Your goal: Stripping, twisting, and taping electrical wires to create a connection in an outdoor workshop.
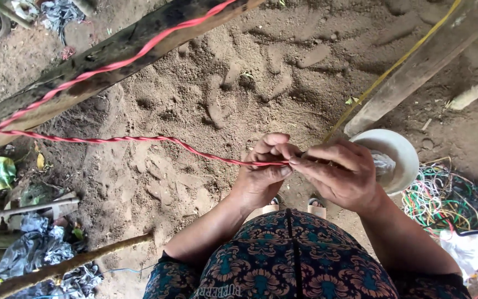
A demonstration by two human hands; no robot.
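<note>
Sandy brown earth floor [195, 182], marked all over with footprints, carries everything seen here. A dark, weathered wooden beam [100, 61] runs slantwise from the left edge up to the top edge, above the ground; a paler wooden post [416, 66] slants down from the top right corner. A thin brown stick [62, 268] lies towards the lower left corner, beside crumpled grey plastic sheeting [29, 254]. A tangled heap of green, red and yellow plastic cords [449, 199] rests on the sand at the right edge, just beside a round white plastic bowl [399, 155], which lies partly behind the right hand.

The person stands at the bottom edge, dressed in a dark patterned garment [289, 260], both forearms raised over the sand. A twisted red plastic rope [139, 139] stretches taut from the left edge to the hands; a second length of it follows the dark beam upwards. A thin yellow cord [394, 66] runs along the paler post down towards the hands.

Left hand [261, 171]: fingers curled shut around the end of the red rope, thumb and forefinger pinching it. Right hand [341, 171]: fingertips pressed together on the same strand, meeting the left thumb; the rope's end lies hidden between the two hands.
</note>
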